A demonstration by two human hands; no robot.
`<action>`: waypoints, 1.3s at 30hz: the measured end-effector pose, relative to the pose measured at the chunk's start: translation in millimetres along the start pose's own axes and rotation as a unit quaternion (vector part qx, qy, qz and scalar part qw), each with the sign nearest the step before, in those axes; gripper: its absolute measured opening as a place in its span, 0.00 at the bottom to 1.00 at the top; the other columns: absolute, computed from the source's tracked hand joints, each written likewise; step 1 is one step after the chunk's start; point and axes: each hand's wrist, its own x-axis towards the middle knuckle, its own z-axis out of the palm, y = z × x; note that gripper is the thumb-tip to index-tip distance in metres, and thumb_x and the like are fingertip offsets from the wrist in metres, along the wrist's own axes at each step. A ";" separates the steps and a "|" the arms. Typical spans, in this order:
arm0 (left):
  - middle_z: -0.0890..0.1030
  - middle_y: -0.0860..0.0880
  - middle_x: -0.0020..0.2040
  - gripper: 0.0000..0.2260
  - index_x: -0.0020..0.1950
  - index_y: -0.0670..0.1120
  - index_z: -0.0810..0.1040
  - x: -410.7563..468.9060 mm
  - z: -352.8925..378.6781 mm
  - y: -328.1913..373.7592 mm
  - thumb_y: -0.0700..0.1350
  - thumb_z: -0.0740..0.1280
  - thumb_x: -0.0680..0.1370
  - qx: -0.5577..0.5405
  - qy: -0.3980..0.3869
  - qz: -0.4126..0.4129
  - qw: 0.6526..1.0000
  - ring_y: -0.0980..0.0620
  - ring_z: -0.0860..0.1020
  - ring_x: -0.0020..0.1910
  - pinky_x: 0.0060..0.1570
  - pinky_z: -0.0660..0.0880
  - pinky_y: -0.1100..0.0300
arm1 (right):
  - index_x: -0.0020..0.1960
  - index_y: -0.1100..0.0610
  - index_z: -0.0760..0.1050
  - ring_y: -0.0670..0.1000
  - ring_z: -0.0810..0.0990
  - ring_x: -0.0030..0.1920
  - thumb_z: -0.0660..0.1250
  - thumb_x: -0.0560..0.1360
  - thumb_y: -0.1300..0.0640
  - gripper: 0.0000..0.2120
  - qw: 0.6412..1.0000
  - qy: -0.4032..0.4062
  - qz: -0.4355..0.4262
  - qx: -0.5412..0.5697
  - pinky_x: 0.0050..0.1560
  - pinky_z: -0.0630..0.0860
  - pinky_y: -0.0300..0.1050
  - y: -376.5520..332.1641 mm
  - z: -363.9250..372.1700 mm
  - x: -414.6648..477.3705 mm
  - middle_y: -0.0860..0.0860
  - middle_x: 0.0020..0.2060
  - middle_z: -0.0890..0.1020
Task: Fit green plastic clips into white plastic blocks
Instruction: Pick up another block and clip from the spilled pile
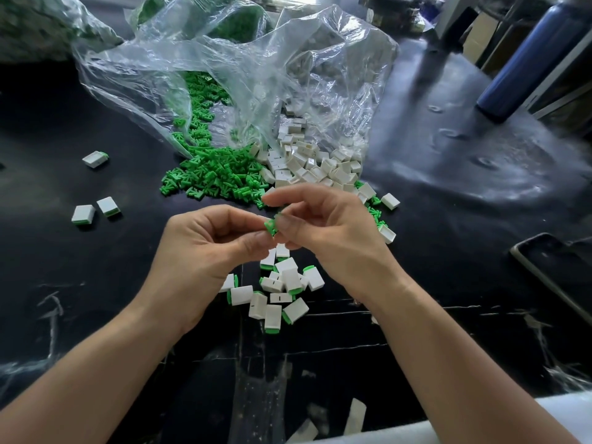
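Observation:
My left hand [205, 251] and my right hand [323, 232] meet above the black table. Between their fingertips sits a green clip [271, 226], pinched by my right thumb and finger. My left fingers curl round something beside it; a sliver of white shows there, mostly hidden. Loose green clips [211, 174] spill from a clear plastic bag [205, 59] ahead, with loose white blocks [307, 165] to their right. A heap of white blocks with green clips fitted [275, 293] lies under my hands.
Three fitted blocks [96, 206] lie scattered at the left. A dark blue bottle [525, 59] stands at the far right. A phone [554, 274] lies near the right edge. More bags of green parts [38, 24] sit at the back left.

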 end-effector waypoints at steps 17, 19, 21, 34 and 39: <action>0.84 0.46 0.38 0.16 0.46 0.47 0.79 0.7 -1.8 -1.0 0.40 0.71 0.60 -0.002 0.022 -0.008 1.000 0.51 0.83 0.37 0.37 0.79 0.63 | 0.43 0.51 0.74 0.49 0.82 0.36 0.66 0.74 0.66 0.10 0.998 0.061 -0.001 -0.033 0.37 0.78 0.40 1.9 -3.4 2.6 0.54 0.37 0.81; 0.84 0.46 0.37 0.11 0.41 0.46 0.82 -0.1 -0.1 -0.1 0.39 0.72 0.60 0.002 0.019 -0.001 1.000 0.52 0.82 0.36 0.37 0.79 0.65 | 0.43 0.52 0.72 0.47 0.82 0.37 0.65 0.74 0.66 0.10 0.998 0.070 0.006 -0.006 0.37 0.77 0.35 1.2 -2.4 2.8 0.54 0.38 0.82; 0.84 0.46 0.36 0.08 0.39 0.46 0.82 -1.6 1.0 0.8 0.39 0.71 0.61 -0.008 0.016 0.001 1.000 0.52 0.82 0.34 0.35 0.78 0.65 | 0.43 0.50 0.74 0.45 0.82 0.39 0.66 0.73 0.66 0.11 0.997 0.073 -0.008 -0.012 0.41 0.77 0.36 1.4 -1.1 2.6 0.51 0.39 0.82; 0.83 0.46 0.31 0.05 0.38 0.47 0.83 -4.0 2.8 2.0 0.41 0.70 0.63 0.019 -0.011 -0.003 1.000 0.55 0.80 0.29 0.30 0.77 0.66 | 0.41 0.51 0.77 0.51 0.82 0.41 0.69 0.72 0.66 0.10 0.998 0.058 -0.022 0.004 0.44 0.79 0.42 -0.3 3.3 0.6 0.52 0.38 0.83; 0.83 0.47 0.30 0.06 0.39 0.47 0.82 -3.7 3.4 1.2 0.42 0.70 0.63 0.035 0.000 0.007 0.999 0.56 0.80 0.29 0.30 0.76 0.67 | 0.39 0.50 0.77 0.47 0.82 0.38 0.70 0.71 0.65 0.10 0.997 0.068 -0.031 -0.019 0.44 0.79 0.42 1.6 5.9 0.5 0.48 0.36 0.82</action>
